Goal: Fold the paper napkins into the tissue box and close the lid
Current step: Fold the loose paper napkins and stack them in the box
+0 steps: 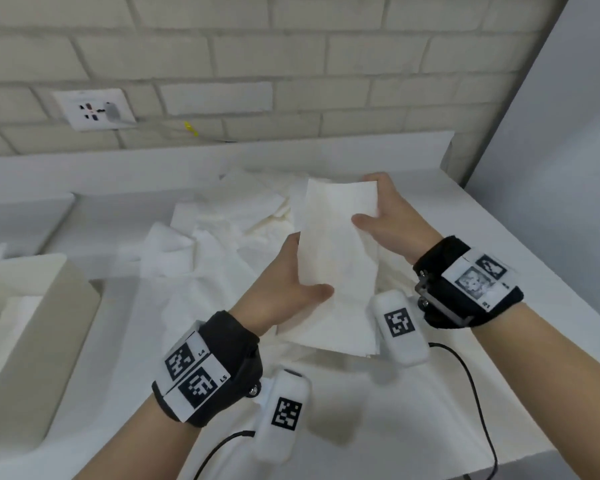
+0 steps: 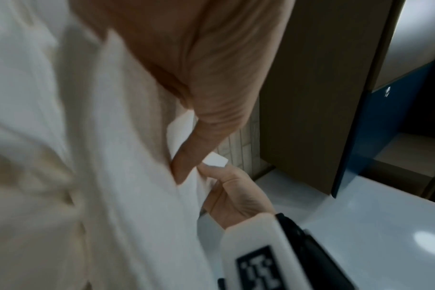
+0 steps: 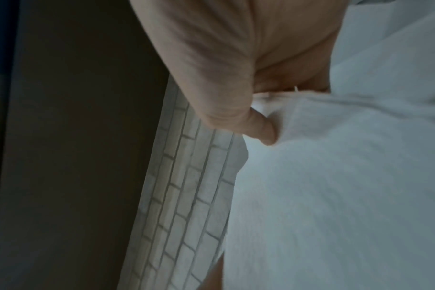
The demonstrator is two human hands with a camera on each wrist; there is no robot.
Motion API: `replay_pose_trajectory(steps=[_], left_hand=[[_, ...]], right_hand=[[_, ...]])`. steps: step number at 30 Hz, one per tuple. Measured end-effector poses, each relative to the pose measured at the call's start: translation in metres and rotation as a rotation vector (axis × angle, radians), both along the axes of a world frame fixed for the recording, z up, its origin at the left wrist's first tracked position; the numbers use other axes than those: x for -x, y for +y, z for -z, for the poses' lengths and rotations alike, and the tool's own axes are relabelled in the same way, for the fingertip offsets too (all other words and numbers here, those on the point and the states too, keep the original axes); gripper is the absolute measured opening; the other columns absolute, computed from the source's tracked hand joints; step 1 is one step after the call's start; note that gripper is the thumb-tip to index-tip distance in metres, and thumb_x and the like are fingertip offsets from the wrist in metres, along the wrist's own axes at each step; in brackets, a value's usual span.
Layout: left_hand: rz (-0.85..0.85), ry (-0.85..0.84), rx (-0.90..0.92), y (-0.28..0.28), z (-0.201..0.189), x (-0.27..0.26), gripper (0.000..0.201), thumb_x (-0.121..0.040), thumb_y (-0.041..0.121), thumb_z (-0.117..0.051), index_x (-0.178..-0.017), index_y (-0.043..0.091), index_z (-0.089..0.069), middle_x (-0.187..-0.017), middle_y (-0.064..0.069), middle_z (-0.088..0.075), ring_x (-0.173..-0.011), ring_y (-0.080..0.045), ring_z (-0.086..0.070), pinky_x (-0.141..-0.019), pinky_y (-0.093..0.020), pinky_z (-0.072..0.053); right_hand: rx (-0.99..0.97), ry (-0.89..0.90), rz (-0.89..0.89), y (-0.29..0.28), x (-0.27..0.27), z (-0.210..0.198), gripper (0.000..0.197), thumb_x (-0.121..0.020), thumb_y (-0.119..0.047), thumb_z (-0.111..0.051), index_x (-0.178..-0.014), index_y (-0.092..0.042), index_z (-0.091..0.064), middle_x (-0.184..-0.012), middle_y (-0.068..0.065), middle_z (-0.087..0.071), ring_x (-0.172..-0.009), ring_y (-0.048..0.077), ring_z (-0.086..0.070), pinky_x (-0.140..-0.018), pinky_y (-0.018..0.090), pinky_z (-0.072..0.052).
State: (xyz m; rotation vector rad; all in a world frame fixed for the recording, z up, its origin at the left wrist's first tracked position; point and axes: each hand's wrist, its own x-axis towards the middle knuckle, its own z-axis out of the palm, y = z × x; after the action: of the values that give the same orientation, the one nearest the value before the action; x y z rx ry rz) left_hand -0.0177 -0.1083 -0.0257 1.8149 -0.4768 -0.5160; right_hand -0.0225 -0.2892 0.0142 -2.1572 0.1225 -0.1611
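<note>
One napkin (image 1: 336, 251): held up over the counter (image 1: 447, 393), folded long, between both hands.
Handling: likely featherlight, limp, tears easily; best pinched at edges or corners.
Left hand (image 1: 284, 289): thumb on top, fingers under, gripping near edge.
Right hand (image 1: 392, 216): pinching far corner.
Napkin pile (image 1: 222, 230): loose, behind.
Tissue box (image 1: 32, 327): left, open.

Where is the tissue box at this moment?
In the head view the tissue box stands at the left edge of the white counter, with no lid over its opening, left of the loose napkin pile and apart from both hands.
</note>
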Motion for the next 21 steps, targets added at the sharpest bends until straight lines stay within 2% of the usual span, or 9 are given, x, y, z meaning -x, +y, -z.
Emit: replay_pose_trajectory(steps=[2, 4, 9, 11, 13, 15, 17, 19, 21], left_hand=[[-0.01, 0.007, -0.04, 0.024, -0.002, 0.0, 0.067, -0.081, 0.005, -0.07, -0.133, 0.024, -0.032, -0.118, 0.012, -0.056, -0.106, -0.002, -0.057, -0.087, -0.023, -0.051], [-0.027, 0.024, -0.081, 0.052, -0.003, -0.001, 0.071, -0.08, 0.003, -0.069, -0.135, 0.027, -0.03, -0.116, 0.016, -0.056, -0.105, 0.002, -0.057, -0.085, -0.019, -0.05], [-0.215, 0.046, -0.056, 0.128, -0.008, 0.005, 0.089, -0.08, 0.003, -0.07, -0.143, 0.036, -0.017, -0.115, 0.015, -0.06, -0.099, 0.001, -0.062, -0.087, -0.023, -0.051], [-0.357, -0.017, -0.035, 0.16, -0.013, 0.012, 0.088, -0.08, 0.007, -0.07, -0.138, 0.047, -0.018, -0.11, 0.004, -0.063, -0.089, 0.004, -0.063, -0.081, -0.017, -0.05], [-0.479, -0.089, -0.06, 0.188, -0.02, 0.02, 0.07, -0.076, 0.017, -0.07, -0.12, 0.057, -0.034, -0.105, -0.009, -0.063, -0.088, -0.01, -0.064, -0.072, -0.022, -0.052], [-0.6, -0.126, -0.078, 0.219, -0.027, 0.03, 0.041, -0.077, 0.019, -0.071, -0.098, 0.051, -0.056, -0.099, -0.003, -0.065, -0.079, -0.019, -0.064, -0.063, -0.027, -0.051], [-0.7, -0.132, -0.071, 0.247, -0.03, 0.035, 0.026, -0.085, 0.009, -0.067, -0.086, 0.035, -0.067, -0.089, 0.006, -0.066, -0.066, -0.008, -0.063, -0.056, -0.019, -0.05], [-0.793, -0.135, -0.103, 0.271, -0.032, 0.039, 0.023, -0.087, 0.005, -0.064, -0.088, 0.028, -0.067, -0.086, 0.007, -0.065, -0.059, -0.005, -0.061, -0.052, -0.014, -0.049], [-0.855, -0.145, -0.178, 0.291, -0.031, 0.038, 0.024, -0.086, 0.003, -0.064, -0.097, 0.025, -0.065, -0.093, 0.005, -0.064, -0.058, -0.006, -0.06, -0.051, -0.01, -0.046]], right_hand=[[0.207, 0.012, -0.153, 0.019, -0.012, -0.006, 0.029, -0.091, -0.003, -0.047, -0.116, -0.016, -0.041, -0.103, 0.0, -0.055, -0.091, 0.017, -0.054, -0.071, 0.022, -0.042], [0.386, 0.012, -0.296, 0.041, -0.024, -0.011, 0.026, -0.091, -0.003, -0.047, -0.116, -0.012, -0.05, -0.106, 0.0, -0.058, -0.094, 0.018, -0.054, -0.075, 0.022, -0.039], [0.608, -0.094, -0.44, 0.115, -0.051, -0.022, 0.028, -0.094, -0.004, -0.041, -0.12, -0.006, -0.052, -0.091, 0.01, -0.054, -0.086, 0.027, -0.051, -0.065, 0.028, -0.031], [0.627, -0.176, -0.484, 0.148, -0.058, -0.029, 0.035, -0.095, -0.002, -0.039, -0.13, -0.008, -0.045, -0.105, 0.013, -0.054, -0.095, 0.024, -0.049, -0.073, 0.026, -0.032], [0.54, -0.275, -0.508, 0.178, -0.06, -0.035, 0.04, -0.094, 0.001, -0.039, -0.131, -0.013, -0.04, -0.111, 0.01, -0.052, -0.092, 0.023, -0.048, -0.08, 0.029, -0.036], [0.452, -0.415, -0.549, 0.212, -0.065, -0.04, 0.038, -0.089, 0.007, -0.039, -0.122, -0.012, -0.044, -0.101, 0.009, -0.051, -0.084, 0.026, -0.047, -0.079, 0.034, -0.039], [0.422, -0.518, -0.595, 0.241, -0.075, -0.042, 0.03, -0.086, 0.01, -0.039, -0.108, -0.005, -0.053, -0.1, 0.012, -0.055, -0.081, 0.024, -0.045, -0.076, 0.033, -0.038], [0.417, -0.538, -0.645, 0.27, -0.089, -0.04, 0.029, -0.086, 0.012, -0.038, -0.101, 0.0, -0.059, -0.103, 0.014, -0.059, -0.088, 0.024, -0.049, -0.08, 0.031, -0.038], [0.472, -0.517, -0.675, 0.296, -0.102, -0.033, 0.036, -0.085, 0.014, -0.037, -0.105, -0.002, -0.062, -0.107, 0.012, -0.059, -0.097, 0.027, -0.054, -0.086, 0.035, -0.042]])
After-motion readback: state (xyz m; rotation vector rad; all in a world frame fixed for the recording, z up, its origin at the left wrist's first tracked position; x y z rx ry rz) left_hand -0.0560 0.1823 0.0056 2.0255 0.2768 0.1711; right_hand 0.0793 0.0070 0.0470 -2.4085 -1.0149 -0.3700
